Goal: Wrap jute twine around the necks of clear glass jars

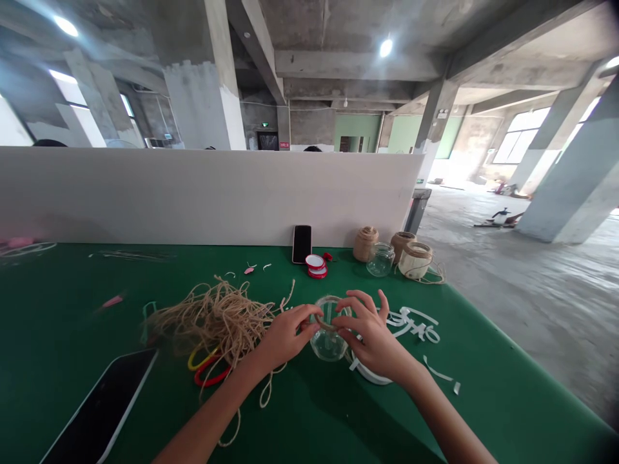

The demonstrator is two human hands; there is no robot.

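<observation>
A clear glass jar [329,348] stands in front of me, its mouth tilted a little away, with a band of jute twine [325,324] around its neck. From the left, my left hand [289,332] pinches the twine at the rim between thumb and fingers. My right hand [371,332] pinches the twine on the other side of the rim, its outer fingers raised. A loose heap of jute twine [229,319] lies left of my left hand. Scissors with red and yellow handles [211,374] lie partly under that heap.
Twine-wrapped jars [366,245] and a bare glass jar [380,261] stand at the back right. A phone [302,243] leans on the white partition [207,196] behind red-rimmed tape rolls [316,265]. White strips [411,325] lie right; a large dark-screened device [101,406] lies front left.
</observation>
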